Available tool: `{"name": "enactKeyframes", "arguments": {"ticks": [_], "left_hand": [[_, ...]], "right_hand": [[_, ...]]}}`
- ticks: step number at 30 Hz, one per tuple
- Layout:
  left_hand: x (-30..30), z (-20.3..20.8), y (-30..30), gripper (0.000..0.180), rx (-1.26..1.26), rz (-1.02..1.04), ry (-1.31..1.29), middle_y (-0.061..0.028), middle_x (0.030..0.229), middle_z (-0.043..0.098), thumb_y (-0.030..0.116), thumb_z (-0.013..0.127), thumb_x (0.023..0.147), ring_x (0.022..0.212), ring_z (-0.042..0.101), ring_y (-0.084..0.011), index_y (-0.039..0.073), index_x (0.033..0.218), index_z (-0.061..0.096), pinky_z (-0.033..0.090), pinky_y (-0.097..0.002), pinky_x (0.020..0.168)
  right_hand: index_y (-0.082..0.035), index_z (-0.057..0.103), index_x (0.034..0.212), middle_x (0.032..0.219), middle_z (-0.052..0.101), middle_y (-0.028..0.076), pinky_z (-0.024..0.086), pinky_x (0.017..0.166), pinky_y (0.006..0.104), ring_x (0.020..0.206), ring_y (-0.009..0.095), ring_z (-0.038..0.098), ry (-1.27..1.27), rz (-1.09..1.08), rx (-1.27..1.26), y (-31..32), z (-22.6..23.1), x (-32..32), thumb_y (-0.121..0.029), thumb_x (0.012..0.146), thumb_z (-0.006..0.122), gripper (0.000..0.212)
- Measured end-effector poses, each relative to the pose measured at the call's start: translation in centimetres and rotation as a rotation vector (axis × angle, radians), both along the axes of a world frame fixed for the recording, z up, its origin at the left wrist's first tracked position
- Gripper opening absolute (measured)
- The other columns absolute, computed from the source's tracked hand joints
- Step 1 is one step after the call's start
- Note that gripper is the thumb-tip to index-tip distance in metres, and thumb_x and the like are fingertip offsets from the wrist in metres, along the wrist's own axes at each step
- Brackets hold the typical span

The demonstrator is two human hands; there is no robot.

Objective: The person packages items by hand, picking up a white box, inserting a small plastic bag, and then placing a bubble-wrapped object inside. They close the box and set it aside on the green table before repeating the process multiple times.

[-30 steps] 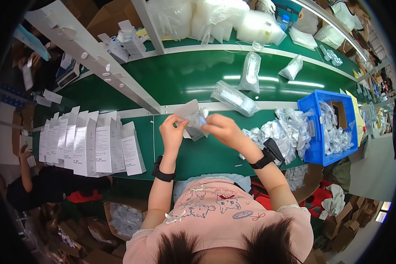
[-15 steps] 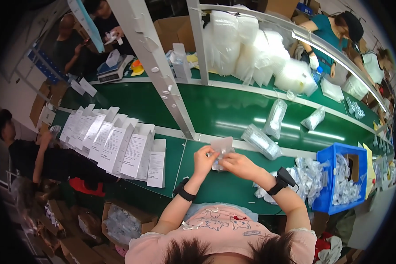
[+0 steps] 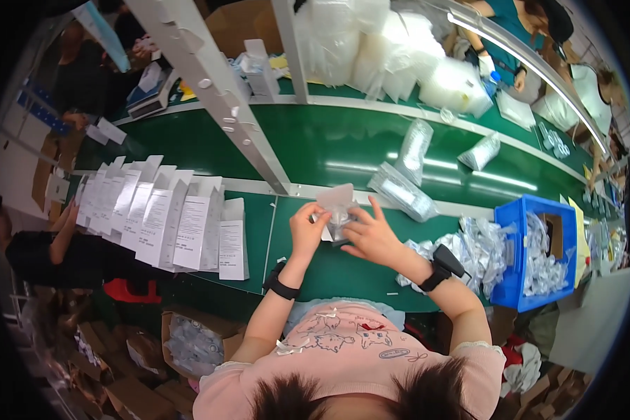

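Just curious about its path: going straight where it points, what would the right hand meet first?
The right hand would probably meet the clear plastic packet first; whether they already touch is unclear.

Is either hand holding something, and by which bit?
The left hand seems to pinch the open white box by its left edge; the right hand is spread open beside it, showing no clear grip.

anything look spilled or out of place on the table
Mainly the loose shiny packets heaped on the green table beside the blue bin; similar ones sit inside it, so they look spilled, though perhaps tipped out deliberately.
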State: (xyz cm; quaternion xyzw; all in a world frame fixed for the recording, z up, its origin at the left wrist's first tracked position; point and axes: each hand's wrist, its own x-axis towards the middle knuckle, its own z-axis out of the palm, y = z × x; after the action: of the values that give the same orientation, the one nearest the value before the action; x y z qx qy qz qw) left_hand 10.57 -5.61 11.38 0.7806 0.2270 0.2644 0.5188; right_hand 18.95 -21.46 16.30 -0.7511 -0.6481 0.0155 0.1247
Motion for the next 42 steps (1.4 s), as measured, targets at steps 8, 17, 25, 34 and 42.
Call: {"name": "enactKeyframes", "arguments": {"ticks": [8, 17, 25, 34, 42], "left_hand": [[-0.5, -0.6, 0.3, 0.009, -0.130, -0.047, -0.029, -0.0026, 0.079, 0.057, 0.005, 0.065, 0.072, 0.065, 0.050, -0.0077, -0.001, 0.073, 0.058, 0.036, -0.0194, 0.054], [-9.9, -4.0, 10.9, 0.080, 0.800, 0.197, 0.654, -0.0193, 0.134, 0.028, 0.014, 0.070, 0.065, 0.128, 0.021, -0.0326, -0.002, 0.130, 0.025, 0.023, -0.0469, 0.100], [-11.0, -5.5, 8.7, 0.082, 0.802, 0.127, 0.996, -0.0191, 0.141, 0.015, 0.013, 0.065, 0.067, 0.130, 0.013, -0.0358, -0.004, 0.132, 0.019, 0.018, -0.0547, 0.099], [-9.0, -4.1, 0.3, 0.087, 0.355, -0.261, 0.621, -0.0207, 0.137, 0.021, 0.021, 0.072, 0.063, 0.122, 0.024, -0.0395, 0.002, 0.133, 0.024, 0.026, -0.0461, 0.097], [-8.7, -9.2, 3.0, 0.088, 0.207, -0.256, 0.692, -0.0201, 0.133, 0.027, 0.018, 0.073, 0.065, 0.118, 0.033, -0.0348, 0.006, 0.135, 0.021, 0.029, -0.0413, 0.097]], "right_hand": [[-0.010, 0.028, 0.133, 0.123, 0.043, 0.017, 0.021, 0.104, 0.0416, 0.121, 0.027, 0.036, 0.717, -0.159, 0.631, -0.6, -4.9, 1.9, -0.023, 0.060, 0.077, 0.089], [-0.004, 0.021, 0.135, 0.130, 0.038, 0.014, 0.030, 0.099, 0.0320, 0.121, 0.023, 0.036, 1.059, -0.278, 0.535, 4.1, -6.6, 8.2, -0.011, 0.058, 0.077, 0.095], [-0.007, 0.020, 0.136, 0.129, 0.037, 0.015, 0.028, 0.100, 0.0346, 0.121, 0.025, 0.036, 0.883, -0.503, 0.745, 12.9, -9.0, 17.5, -0.008, 0.056, 0.076, 0.097], [-0.015, 0.045, 0.125, 0.128, 0.032, 0.022, 0.030, 0.096, 0.0458, 0.117, 0.038, 0.030, 0.346, -0.774, 0.466, 8.0, -11.5, 23.3, -0.033, 0.065, 0.068, 0.067], [-0.012, 0.031, 0.131, 0.111, 0.046, 0.023, 0.044, 0.078, 0.0449, 0.095, 0.036, 0.048, 0.327, -1.382, -0.079, 8.5, -15.8, 25.2, -0.026, 0.070, 0.061, 0.069]]}}
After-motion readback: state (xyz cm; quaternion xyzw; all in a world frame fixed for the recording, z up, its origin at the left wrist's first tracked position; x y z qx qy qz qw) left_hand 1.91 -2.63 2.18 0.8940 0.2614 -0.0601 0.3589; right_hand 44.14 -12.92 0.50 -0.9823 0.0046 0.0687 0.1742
